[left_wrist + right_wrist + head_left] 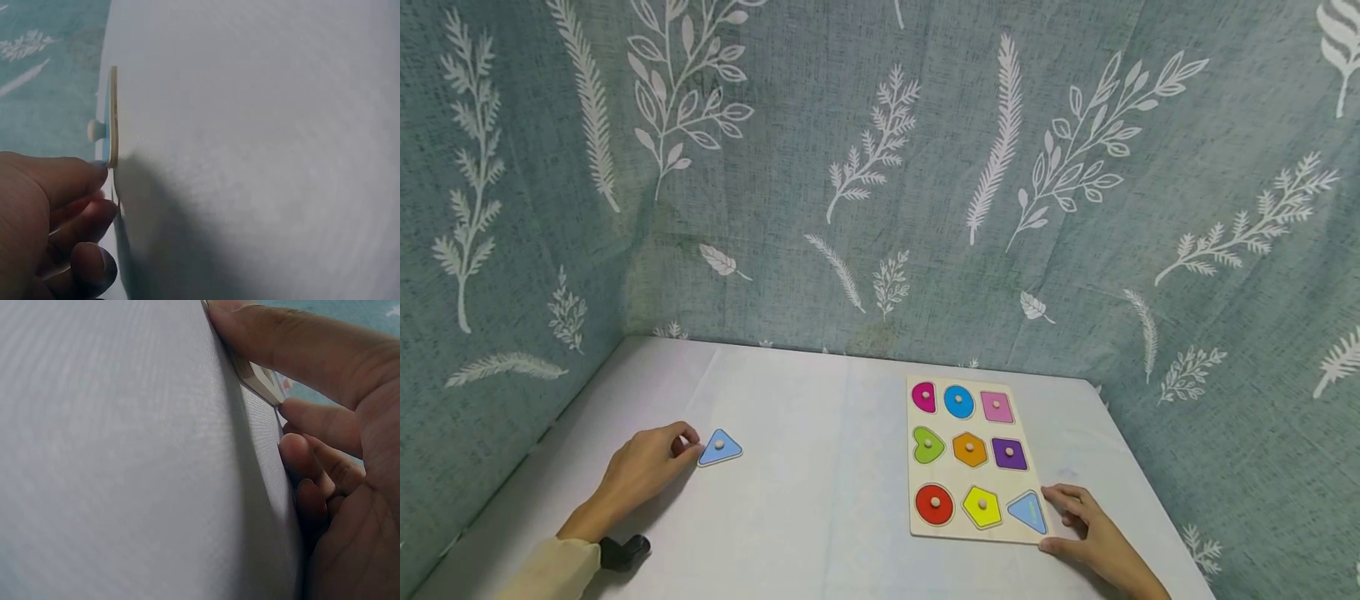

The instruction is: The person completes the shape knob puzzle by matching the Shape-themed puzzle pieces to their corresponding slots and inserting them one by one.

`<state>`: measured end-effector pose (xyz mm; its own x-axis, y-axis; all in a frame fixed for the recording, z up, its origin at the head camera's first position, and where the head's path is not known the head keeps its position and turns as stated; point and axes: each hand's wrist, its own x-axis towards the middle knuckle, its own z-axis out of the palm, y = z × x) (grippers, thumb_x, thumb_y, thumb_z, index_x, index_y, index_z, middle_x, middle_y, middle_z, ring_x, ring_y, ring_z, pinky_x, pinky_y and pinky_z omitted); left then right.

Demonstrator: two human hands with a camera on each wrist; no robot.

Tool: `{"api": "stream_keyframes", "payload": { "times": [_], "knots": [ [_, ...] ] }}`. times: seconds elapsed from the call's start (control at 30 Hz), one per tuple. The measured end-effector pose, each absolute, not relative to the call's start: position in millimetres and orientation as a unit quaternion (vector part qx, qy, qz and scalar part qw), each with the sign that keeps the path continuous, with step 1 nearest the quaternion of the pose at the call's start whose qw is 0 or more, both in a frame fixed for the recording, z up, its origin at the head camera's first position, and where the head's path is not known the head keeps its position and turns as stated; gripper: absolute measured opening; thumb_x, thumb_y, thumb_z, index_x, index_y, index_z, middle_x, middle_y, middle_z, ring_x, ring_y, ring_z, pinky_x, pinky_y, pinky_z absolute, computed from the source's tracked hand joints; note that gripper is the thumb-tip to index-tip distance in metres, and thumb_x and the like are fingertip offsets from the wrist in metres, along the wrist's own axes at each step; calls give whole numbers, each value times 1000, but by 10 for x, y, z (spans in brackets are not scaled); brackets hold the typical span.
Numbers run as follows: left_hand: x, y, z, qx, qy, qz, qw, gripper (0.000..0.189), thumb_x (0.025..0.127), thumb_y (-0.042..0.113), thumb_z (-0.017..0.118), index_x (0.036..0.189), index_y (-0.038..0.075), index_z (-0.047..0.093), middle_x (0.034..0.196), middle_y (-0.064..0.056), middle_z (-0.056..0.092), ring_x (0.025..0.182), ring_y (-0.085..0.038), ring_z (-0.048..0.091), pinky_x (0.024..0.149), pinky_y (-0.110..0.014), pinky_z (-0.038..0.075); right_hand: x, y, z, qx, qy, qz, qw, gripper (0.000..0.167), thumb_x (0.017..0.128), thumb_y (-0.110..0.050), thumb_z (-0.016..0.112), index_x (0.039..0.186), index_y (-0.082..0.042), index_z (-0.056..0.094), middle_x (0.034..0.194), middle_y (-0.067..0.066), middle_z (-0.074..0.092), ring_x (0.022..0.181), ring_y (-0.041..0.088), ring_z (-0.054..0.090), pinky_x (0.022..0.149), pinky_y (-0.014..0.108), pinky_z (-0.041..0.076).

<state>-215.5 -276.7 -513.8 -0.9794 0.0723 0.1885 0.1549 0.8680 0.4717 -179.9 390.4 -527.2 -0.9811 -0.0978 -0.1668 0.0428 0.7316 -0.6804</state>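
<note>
A light-blue triangle puzzle piece (719, 447) with a small wooden knob lies on the white table at the left. My left hand (651, 467) rests beside it, its fingertips touching the piece's left corner. In the left wrist view the triangle piece (114, 119) shows edge-on, knob outward. A wooden shape puzzle board (955, 467) lies at the right. Its lower right corner holds a blue triangular recess (1028, 511) without a knob. My right hand (1093, 533) touches the board's right edge and lower corner with loosely bent fingers; in the right wrist view the board's edge (262, 381) shows between thumb and index finger.
Several knobbed shapes sit in the board, among them a red circle (935, 503), a yellow pentagon (982, 507) and a purple square (1010, 453). A leaf-patterned green curtain (880, 167) surrounds the table (820, 467). A black strap (625, 552) is on the left wrist.
</note>
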Motion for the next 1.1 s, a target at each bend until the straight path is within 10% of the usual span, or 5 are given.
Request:
{"api": "stream_keyframes", "payload": {
  "times": [1.1],
  "knots": [
    [-2271,-2577,-5169,-108,-957,-253,93,9,91,20,78,96,14,74,69,9,48,60,-9,41,53,-27,32,-1809,3916,-5285,-4,931,-353,93,85,78,-40,90,148,-6,55,146,11,44,116,21,52,101,33,48]
  ]
}}
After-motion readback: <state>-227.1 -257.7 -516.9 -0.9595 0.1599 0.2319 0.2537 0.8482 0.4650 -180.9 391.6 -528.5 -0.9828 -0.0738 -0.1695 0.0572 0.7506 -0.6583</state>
